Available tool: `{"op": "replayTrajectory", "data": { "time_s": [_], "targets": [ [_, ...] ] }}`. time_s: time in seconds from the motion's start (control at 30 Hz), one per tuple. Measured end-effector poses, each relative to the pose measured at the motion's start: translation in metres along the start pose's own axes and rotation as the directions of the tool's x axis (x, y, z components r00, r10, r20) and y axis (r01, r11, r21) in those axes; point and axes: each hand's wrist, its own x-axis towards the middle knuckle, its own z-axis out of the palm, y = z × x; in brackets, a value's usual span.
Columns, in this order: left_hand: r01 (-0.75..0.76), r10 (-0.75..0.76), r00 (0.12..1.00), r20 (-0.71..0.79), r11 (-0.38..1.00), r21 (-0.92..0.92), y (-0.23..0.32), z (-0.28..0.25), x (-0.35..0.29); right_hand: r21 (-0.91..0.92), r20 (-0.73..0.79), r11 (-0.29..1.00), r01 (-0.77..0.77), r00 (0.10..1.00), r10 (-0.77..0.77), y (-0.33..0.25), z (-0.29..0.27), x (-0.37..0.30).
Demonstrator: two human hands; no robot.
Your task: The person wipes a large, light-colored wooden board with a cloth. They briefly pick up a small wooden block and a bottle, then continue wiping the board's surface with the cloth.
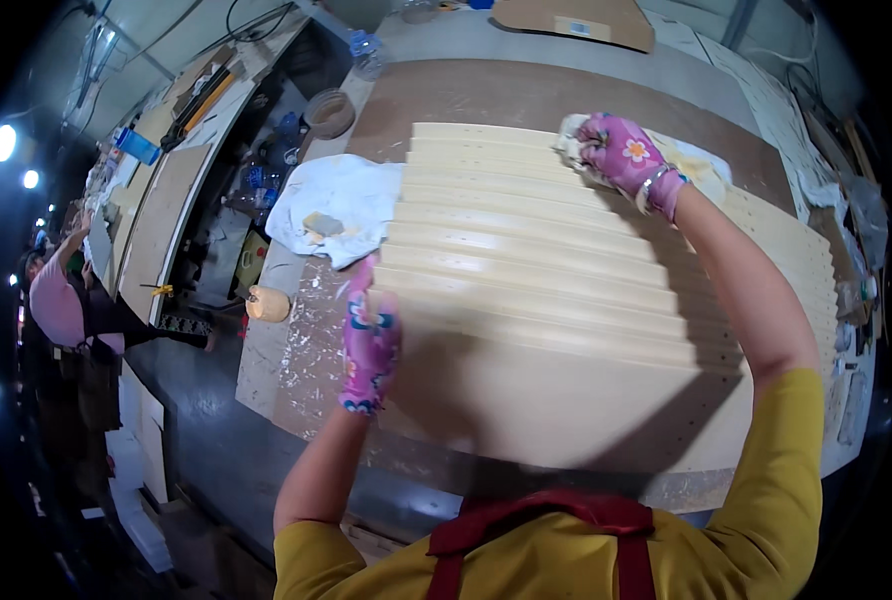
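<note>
- Right hand (621,150) first: gloved in flowered pink, and we see it closed around a crumpled rag (572,143), up against the boards (526,250) on their far side.
- Left hand (371,345) now, matching glove, down at the boards' left edge; its fingers blur on us, so we cannot tell whether it grips or merely touches.
- Underneath it all we have the pale table (259,375), with a brown sheet (446,90) over much of it, flecked white on the left.
- Centre stage, our boards: pale, overlapped like shallow steps, across the middle of the sheet, the nearest one showing us the widest face.
- Off to our far left, another person (58,305) in a pink top, one arm stretched toward a side bench (169,200).
- Cardboard (571,20) lies at the table's far end.
- White cloth (336,190), rumpled, touching the boards' left edge, a tan lump (323,224) on top.
- Just past the right wrist, a smaller pale cloth (701,163).
- Beyond the white cloth, a round tub (330,115), and near it a clear bottle (366,55).
- Tan cylinder (267,304) near the table's left edge.
</note>
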Motion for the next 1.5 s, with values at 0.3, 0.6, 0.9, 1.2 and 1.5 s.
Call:
{"op": "replayTrajectory", "data": {
  "time_s": [0.3, 0.6, 0.9, 1.2, 1.5],
  "targets": [
    [0.239, -0.214, 0.968, 0.131, 0.944, -0.226, 0.0, -0.007, -0.004, 0.012, 0.113, 1.0, 0.005, 0.994, -0.006, -0.125, 0.119, 0.116],
    [-0.004, 0.007, 0.999, 0.032, 0.997, -0.082, -0.011, -0.004, -0.006, -0.016, -0.02, 0.992, 0.122, 0.992, -0.122, -0.078, 0.092, 0.072],
    [0.224, -0.223, 0.974, 0.025, 0.959, -0.176, -0.016, 0.0, 0.003, -0.068, 0.082, 0.997, -0.025, 0.996, 0.03, -0.05, 0.059, 0.045],
    [0.175, -0.173, 0.984, 0.03, 0.979, -0.105, -0.009, 0.003, 0.002, -0.073, -0.328, 0.936, -0.345, 0.894, 0.304, 0.259, -0.179, -0.242],
    [0.291, -0.29, 0.955, 0.056, 0.891, -0.349, -0.05, -0.019, -0.006, -0.101, -0.337, 0.811, -0.576, 0.787, 0.517, 0.348, -0.294, -0.292]
  ]
}}
